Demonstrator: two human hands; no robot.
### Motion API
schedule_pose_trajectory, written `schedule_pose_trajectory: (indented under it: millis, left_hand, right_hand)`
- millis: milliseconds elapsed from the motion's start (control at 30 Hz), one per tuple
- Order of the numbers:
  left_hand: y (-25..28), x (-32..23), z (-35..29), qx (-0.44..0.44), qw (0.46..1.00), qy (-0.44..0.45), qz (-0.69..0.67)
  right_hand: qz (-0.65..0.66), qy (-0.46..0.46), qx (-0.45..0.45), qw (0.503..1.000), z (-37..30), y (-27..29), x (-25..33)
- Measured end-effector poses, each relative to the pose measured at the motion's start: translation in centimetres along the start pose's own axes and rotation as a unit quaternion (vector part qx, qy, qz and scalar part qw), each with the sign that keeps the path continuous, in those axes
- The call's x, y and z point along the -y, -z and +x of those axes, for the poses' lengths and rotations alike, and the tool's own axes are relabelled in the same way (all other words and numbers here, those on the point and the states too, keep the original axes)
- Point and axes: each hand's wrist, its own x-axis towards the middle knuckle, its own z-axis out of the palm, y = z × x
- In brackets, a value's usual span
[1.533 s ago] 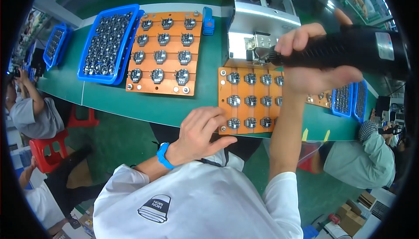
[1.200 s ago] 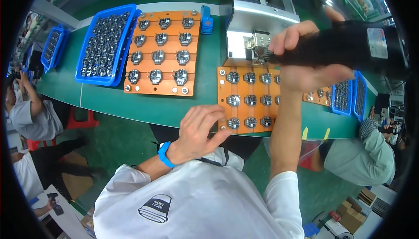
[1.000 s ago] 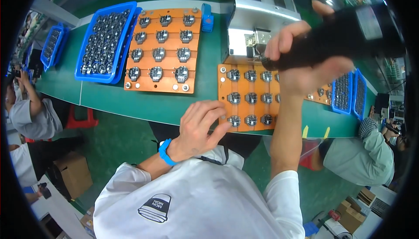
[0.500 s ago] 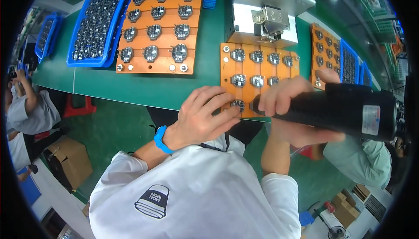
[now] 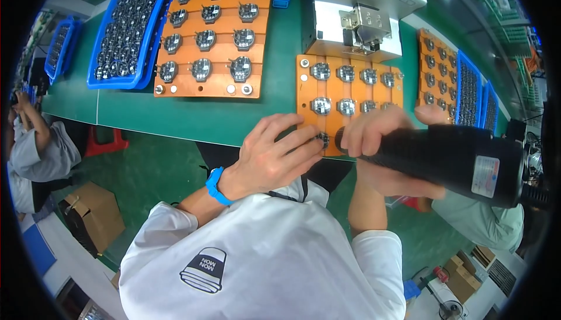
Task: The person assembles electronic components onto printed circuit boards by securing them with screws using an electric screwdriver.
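Observation:
My right hand [image 5: 380, 144] is wrapped round a thick black electric screwdriver [image 5: 444, 159], held tilted, its back end and cord toward the right. Its front end reaches the near edge of an orange fixture plate [image 5: 333, 89], beside a round watch-like module [image 5: 322, 140] in the near row; the tip itself is hidden. My left hand [image 5: 272, 153], fingers spread, rests at the plate's near left corner, fingertips close to that module; whether they touch it I cannot tell. Rows of similar modules [image 5: 321, 106] sit in the plate, the right ones partly behind my right hand.
A larger orange plate [image 5: 225, 89] with modules lies at left, beside a blue tray [image 5: 143, 80] full of small dark parts. Behind the near plate stands a metal machine [image 5: 350, 51]. More orange plates [image 5: 435, 66] and blue trays [image 5: 467, 89] are at right, near another person's sleeve [image 5: 485, 220].
The screwdriver's back end has swung down toward me and slightly left, my right hand turning with it. My left hand stays nearly in place.

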Motion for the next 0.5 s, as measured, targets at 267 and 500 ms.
schedule_pose_trajectory:
  millis: [267,500]
  left_hand:
    - [0.1,0.1,-0.5,0.019,1.000,-0.010,0.011]
    - [0.1,0.1,-0.2,0.009,1.000,-0.007,0.010]
  right_hand:
    - [-0.058,-0.025,0.004,0.998,0.6,0.0,0.7]
    - [-0.024,-0.029,0.065,0.997,3.3,0.8,0.3]
